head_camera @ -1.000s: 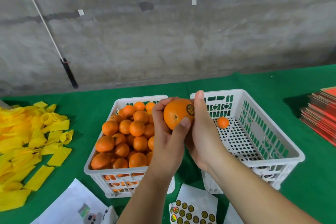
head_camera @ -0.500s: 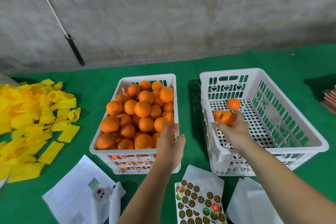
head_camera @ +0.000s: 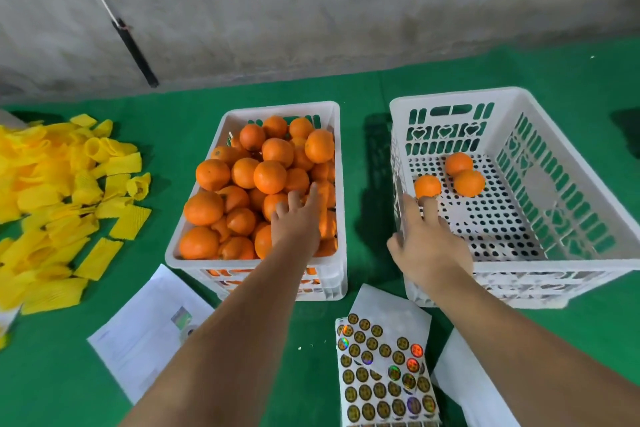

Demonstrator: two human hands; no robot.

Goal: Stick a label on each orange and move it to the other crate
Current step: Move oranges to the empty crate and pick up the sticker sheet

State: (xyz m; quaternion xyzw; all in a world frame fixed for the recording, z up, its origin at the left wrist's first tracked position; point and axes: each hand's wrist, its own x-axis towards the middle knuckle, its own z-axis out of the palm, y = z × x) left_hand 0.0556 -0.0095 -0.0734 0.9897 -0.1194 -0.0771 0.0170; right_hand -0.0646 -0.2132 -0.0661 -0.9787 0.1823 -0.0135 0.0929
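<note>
Orange fruit is heaped in the left crate (head_camera: 337, 135), and the left hand (head_camera: 297, 222) is laid directly over that heap, at its near right corner. The fingers (head_camera: 313, 193) are stretched forward onto the oranges (head_camera: 270, 177); nothing is seen to be gripped, so the hand is judged relaxed and not closed on any fruit. The next orange to be picked therefore lies just under and just ahead of the left hand, which is plainly the nearer of the 2 hands. No long axis is offered by round fruit, so any approach from above should serve.

The right hand (head_camera: 427, 242) is held over the near left corner of the right crate (head_camera: 588, 263), fingers loose and extended. A moved orange (head_camera: 427, 186) sits just beyond its fingertips; whether they touch it cannot be told. 2 more oranges lie just beside it on the crate floor.

The label sheet (head_camera: 384, 374) rests on the green counter (head_camera: 363, 87), between the forearms and nearer the body than either crate.
</note>
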